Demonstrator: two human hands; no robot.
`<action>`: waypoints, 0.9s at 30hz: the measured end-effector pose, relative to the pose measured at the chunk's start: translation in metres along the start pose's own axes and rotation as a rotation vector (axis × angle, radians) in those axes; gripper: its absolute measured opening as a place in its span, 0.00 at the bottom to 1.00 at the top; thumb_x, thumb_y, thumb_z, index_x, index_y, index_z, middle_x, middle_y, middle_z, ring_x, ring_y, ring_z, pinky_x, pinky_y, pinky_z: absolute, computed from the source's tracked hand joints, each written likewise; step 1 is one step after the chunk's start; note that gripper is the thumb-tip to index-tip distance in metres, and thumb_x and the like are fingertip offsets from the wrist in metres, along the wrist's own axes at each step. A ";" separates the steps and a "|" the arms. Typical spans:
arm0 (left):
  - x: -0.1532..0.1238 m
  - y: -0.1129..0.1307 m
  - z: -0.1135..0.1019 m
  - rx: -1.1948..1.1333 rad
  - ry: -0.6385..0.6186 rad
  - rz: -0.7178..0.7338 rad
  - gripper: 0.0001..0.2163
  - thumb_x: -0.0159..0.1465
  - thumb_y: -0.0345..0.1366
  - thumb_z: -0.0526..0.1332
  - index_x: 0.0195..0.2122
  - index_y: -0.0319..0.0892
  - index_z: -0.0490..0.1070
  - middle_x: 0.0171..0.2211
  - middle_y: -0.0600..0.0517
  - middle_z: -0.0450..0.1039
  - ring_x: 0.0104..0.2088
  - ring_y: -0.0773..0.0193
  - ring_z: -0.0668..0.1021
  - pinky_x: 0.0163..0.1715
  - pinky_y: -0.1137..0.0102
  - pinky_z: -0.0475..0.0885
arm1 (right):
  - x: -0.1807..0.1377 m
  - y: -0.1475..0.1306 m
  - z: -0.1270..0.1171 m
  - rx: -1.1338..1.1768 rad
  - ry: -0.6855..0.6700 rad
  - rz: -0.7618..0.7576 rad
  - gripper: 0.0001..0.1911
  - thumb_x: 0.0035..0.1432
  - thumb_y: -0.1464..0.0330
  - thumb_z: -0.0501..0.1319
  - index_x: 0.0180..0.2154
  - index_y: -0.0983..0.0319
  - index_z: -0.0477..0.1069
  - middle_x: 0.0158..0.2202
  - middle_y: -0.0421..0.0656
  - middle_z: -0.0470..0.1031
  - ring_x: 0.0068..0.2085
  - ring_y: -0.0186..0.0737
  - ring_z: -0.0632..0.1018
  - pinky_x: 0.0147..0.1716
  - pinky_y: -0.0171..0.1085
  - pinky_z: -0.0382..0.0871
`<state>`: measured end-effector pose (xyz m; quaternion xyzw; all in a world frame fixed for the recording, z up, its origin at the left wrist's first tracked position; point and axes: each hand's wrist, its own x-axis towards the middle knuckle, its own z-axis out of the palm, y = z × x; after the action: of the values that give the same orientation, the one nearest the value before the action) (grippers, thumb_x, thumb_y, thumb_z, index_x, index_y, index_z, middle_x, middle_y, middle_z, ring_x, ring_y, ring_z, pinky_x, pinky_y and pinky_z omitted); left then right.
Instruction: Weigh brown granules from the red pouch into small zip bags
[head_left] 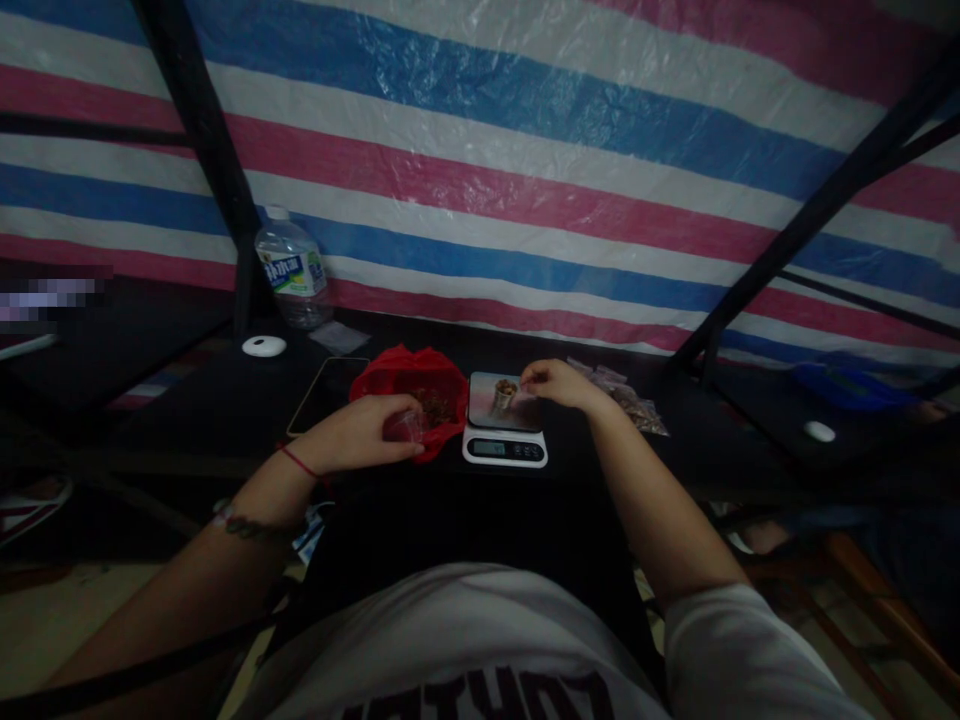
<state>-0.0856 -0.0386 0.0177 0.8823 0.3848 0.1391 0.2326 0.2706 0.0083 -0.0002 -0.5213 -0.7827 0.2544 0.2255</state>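
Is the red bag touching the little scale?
Cannot tell. In the head view the red bag comes right up beside the scale, but the picture is too dark to show contact or a gap between them.

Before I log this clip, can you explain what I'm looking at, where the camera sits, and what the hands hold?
There is no machine here: a camera worn on a person's head looks down at their own two bare hands over a dark table. The left hand has its grip on a small clear cup at the edge of a red bag of brownish bits. The right hand pinches something tiny over a small filled pouch standing on a digital scale. Also there: a water bottle, a dark phone, and more pouches.
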 end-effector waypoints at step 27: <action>-0.002 -0.002 -0.002 0.019 -0.008 0.004 0.19 0.57 0.50 0.60 0.44 0.44 0.71 0.42 0.50 0.76 0.40 0.59 0.77 0.40 0.70 0.69 | 0.007 -0.019 0.009 -0.058 0.186 0.012 0.08 0.52 0.68 0.63 0.33 0.63 0.79 0.33 0.44 0.80 0.33 0.39 0.78 0.34 0.34 0.70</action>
<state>-0.0887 -0.0382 0.0184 0.8857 0.3835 0.1323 0.2256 0.2495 0.0069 0.0055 -0.5538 -0.7622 0.1835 0.2806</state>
